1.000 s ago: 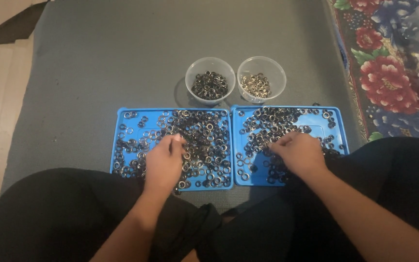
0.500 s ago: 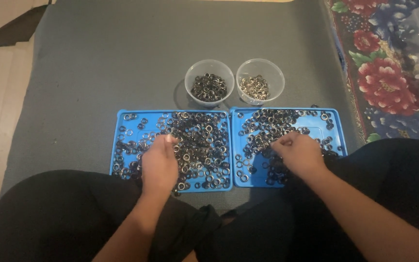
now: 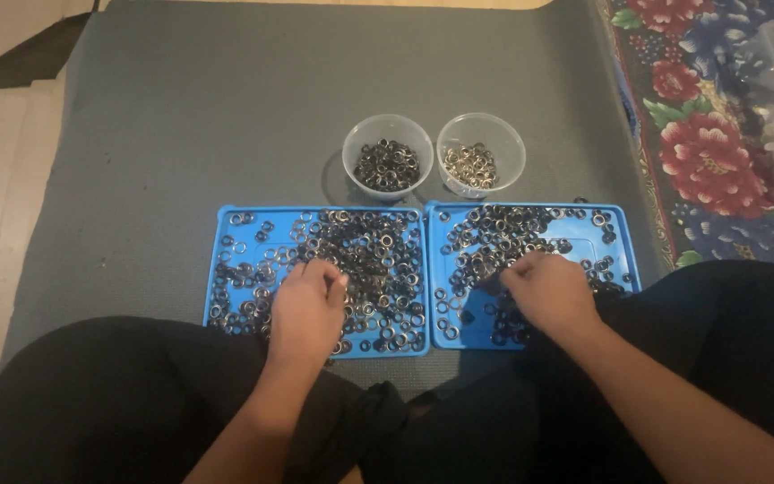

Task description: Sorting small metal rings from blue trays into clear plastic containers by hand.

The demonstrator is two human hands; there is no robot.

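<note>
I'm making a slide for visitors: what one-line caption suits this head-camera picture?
Seated on a grey mat, a person's left hand and right hand pick through small metal rings on two blue trays, two clear cups beyond.

Grey mat (image 3: 226, 116) under two blue trays (image 3: 226, 269), two cups (image 3: 387, 134).

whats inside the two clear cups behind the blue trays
The left cup holds dark metal rings, the right cup lighter silvery ones. Only each pile's top layer shows; anything beneath it is covered.

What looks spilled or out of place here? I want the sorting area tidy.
Nothing stands out: small metal rings lie inside the two blue plastic trays, both clear round cups stand upright, and both hands rest over the trays.
</note>
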